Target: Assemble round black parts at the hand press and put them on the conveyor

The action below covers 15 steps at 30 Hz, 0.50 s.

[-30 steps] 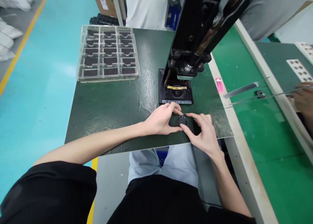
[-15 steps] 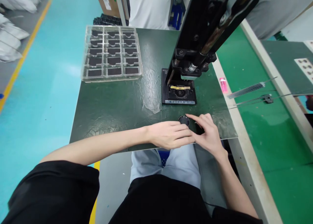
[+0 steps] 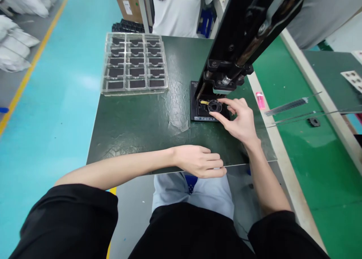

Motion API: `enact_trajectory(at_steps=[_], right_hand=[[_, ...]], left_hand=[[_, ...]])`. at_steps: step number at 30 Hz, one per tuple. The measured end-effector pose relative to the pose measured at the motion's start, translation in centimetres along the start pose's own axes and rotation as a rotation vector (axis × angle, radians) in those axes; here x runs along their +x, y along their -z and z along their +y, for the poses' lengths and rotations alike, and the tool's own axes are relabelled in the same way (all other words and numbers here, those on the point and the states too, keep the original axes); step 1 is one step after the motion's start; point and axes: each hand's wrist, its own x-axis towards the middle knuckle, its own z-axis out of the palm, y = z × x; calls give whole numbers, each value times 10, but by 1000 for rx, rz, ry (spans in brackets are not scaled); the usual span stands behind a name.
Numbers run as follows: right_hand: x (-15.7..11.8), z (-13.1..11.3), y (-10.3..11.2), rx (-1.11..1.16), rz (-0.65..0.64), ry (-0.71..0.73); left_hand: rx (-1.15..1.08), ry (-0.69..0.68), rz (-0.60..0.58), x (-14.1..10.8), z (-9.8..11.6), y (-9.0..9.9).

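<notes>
R hand [image 3: 240, 121] pinches a round black part [image 3: 215, 106] btw. thumb & index fingertip, other fingers bent; the part is over the base [image 3: 194, 106] of a black hand press [image 3: 230, 46], under its raised head; can't tell if it's seated or held just above; a yellow strip [image 3: 204, 102] shows just beside the part, on its left.

L hand [image 3: 199, 161] is palm-down at the near edge of the desk [image 3: 135, 127], fingers bent & close together; underside hidden, so can't tell if it grips anything; it's well apart from the press.

Far left on desk: clear plastic tray [image 3: 135, 92], approx. 3 cols x 5 rows, w/ dark rectangular pieces [image 3: 137, 84] in the compartments.

R of desk: pink item [image 3: 260, 100] on the pale rail by the desk's right edge; green conveyor surface [image 3: 299, 149] beyond, w/ a small black piece [image 3: 313, 122] on it; narrow grey strip [image 3: 287, 107] nearby.

Bkgd.: co-worker in white top [image 3: 177, 12] past the far edge; cardboard box [image 3: 128, 6] to that person's left in view; white bags [image 3: 15, 44] at far left by a yellow floor line [image 3: 42, 48].
</notes>
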Motion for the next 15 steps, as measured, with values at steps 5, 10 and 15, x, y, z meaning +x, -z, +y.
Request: enact_trajectory(at_steps=[5, 10, 15], right_hand=[[4, 10, -5, 21, 5, -5], [-1, 13, 18, 48, 188, -83], [48, -9, 67, -52, 635, 12]], left_hand=[[133, 39, -77, 2, -1, 0], [118, 76, -164, 3, -1, 0], [125, 104, -174, 1, -4, -4]])
